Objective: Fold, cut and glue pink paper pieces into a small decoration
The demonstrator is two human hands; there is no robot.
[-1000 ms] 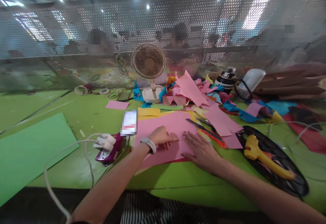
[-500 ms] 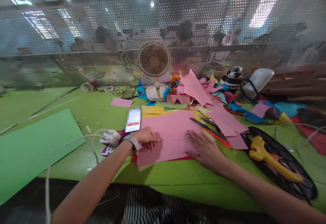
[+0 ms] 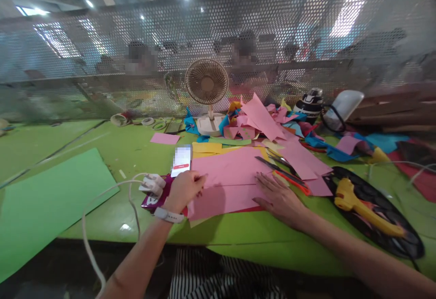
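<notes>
Pink paper (image 3: pixel 225 201) lies on a stack of coloured sheets in front of me, with a dark line running across it from side to side. Over its left part is my left hand (image 3: pixel 186 189), fingers curled together; whatever they may hold is hidden. My right hand (image 3: pixel 281 199) rests flat on the right side of the paper, fingers stretched out and holding nothing. Just beyond it lie an orange-handled cutter (image 3: pixel 293 182) and scissors (image 3: pixel 281 160). A lit phone (image 3: pixel 182 159) lies past my left hand.
A white plug with cable (image 3: pixel 153 183) sits on a purple packet at left, near a large green sheet (image 3: pixel 51 203). Paper scraps (image 3: pixel 262 120) pile up beside a small fan (image 3: pixel 207 83). A yellow glue gun (image 3: pixel 364 213) lies on a black tray (image 3: pixel 413 244) at right.
My left hand has slid left from the middle of the pink paper toward its left edge. The line across the paper shows darker and longer. My right hand stays flat.
</notes>
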